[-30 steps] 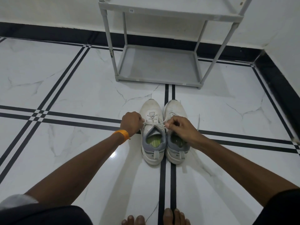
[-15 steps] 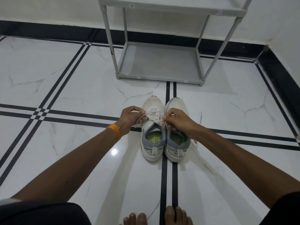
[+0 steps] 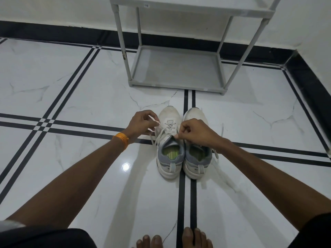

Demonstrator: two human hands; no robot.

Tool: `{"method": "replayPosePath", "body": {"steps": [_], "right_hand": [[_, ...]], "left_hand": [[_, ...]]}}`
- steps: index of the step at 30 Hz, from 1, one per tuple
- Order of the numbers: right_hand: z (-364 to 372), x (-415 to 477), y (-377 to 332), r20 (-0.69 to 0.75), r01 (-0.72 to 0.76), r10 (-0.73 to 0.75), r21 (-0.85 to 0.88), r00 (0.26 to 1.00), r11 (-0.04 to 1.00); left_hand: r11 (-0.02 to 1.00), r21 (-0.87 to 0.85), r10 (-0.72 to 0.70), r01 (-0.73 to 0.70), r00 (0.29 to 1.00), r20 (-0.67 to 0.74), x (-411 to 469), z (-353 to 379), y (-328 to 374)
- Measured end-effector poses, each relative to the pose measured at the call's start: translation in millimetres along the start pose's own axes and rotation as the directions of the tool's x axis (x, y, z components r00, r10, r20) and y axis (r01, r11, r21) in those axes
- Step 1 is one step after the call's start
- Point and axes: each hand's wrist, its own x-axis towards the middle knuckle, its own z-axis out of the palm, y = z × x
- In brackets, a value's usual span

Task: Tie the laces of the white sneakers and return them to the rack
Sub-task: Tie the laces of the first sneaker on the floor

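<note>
Two white sneakers with grey collars stand side by side on the floor, toes toward the rack: the left sneaker (image 3: 169, 140) and the right sneaker (image 3: 197, 158). My left hand (image 3: 141, 124), with an orange band at the wrist, pinches one white lace (image 3: 154, 127) of the left sneaker, just left of it. My right hand (image 3: 194, 131) pinches the other end of that lace above the tongue and covers part of the right sneaker. A loose lace of the right sneaker trails by its outer side.
A grey shoe rack (image 3: 177, 72) stands against the wall just beyond the sneakers, its bottom shelf bare. The floor is white marble tile with black stripes. A black skirting and wall corner lie at the right. My bare toes (image 3: 172, 238) show at the bottom edge.
The taut lace between my hands has slackened. My left hand has moved up and left with a lace end, and my right hand has shifted slightly over the tongue.
</note>
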Motion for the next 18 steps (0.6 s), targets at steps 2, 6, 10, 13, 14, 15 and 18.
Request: {"method": "replayPosePath", "body": {"steps": [2,6,10,13,14,15,18], "right_hand": [[0.7,-2.2,1.7,0.005,0.009,-0.009,-0.01,1.0,1.0],[-1.8,-3.6,7.6,0.045,-0.095,0.091,0.101,0.995,0.99],[3.8,-2.8,8.7,0.142,-0.331,0.3,0.43,0.943,0.84],[3.9,-2.1,10.8,0.084,-0.281,0.268,0.323,0.96,0.904],[2.7,-1.9,10.4,0.092,-0.24,0.223,0.271,0.971,0.932],[1.8,-2.4,10.0,0.124,-0.206,0.18,0.248,0.976,0.946],[1.4,-4.5,12.9,0.188,-0.172,0.118,0.305,0.975,0.937]], "left_hand": [[0.997,-0.045,-0.067,0.062,0.989,-0.133,1.1,12.5,-4.8],[0.98,-0.082,-0.198,0.181,0.923,-0.331,-2.0,39.0,-21.6],[0.903,0.416,0.057,0.108,0.929,-0.365,-1.1,47.2,-29.1],[0.633,0.768,0.318,-0.095,0.937,-0.146,1.2,34.7,-35.0],[0.615,0.782,0.321,-0.106,0.939,-0.125,1.6,32.3,-37.7],[0.631,0.768,0.322,-0.107,0.937,-0.134,2.3,30.6,-40.8],[0.744,0.667,0.222,-0.043,0.957,-0.187,3.3,28.9,-45.4]]}}
